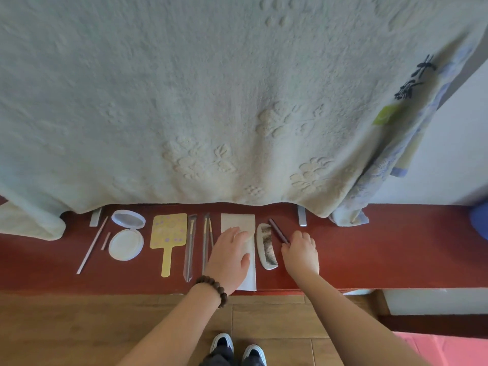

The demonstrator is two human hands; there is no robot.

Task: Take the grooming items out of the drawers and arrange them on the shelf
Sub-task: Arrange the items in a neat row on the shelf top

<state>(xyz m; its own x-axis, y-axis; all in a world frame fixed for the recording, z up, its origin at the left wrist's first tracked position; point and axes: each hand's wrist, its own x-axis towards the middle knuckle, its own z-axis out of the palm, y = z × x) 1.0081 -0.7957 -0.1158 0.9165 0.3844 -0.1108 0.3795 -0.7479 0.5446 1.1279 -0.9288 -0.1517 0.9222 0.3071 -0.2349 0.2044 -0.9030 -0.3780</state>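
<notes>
Dark slim stick being set down at the right end of the row on the red shelf (396, 247).

The stick (277, 230) is being pinched at its near end by the right hand (301, 250); it is judged light, stiff, best held mid-shaft. The white sheet (239, 223), judged limp, is being pressed flat by the left hand's (229, 256) straight fingers, beside the comb (266, 247).

— What hangs across the back of the room?
— A big pale green towel (211, 101) with raised flower patterns; its hem drops to the far edge of a red ledge (396, 249). A blue-printed cloth (412, 143) hangs at its right edge.
— And beyond that?
— A plain white wall (459, 154), evenly lit by soft daylight.
— The floor?
— Brown wood-look tiles (79, 326) below the ledge's near edge, with a pink patch (449, 350) at the lower right corner.
</notes>
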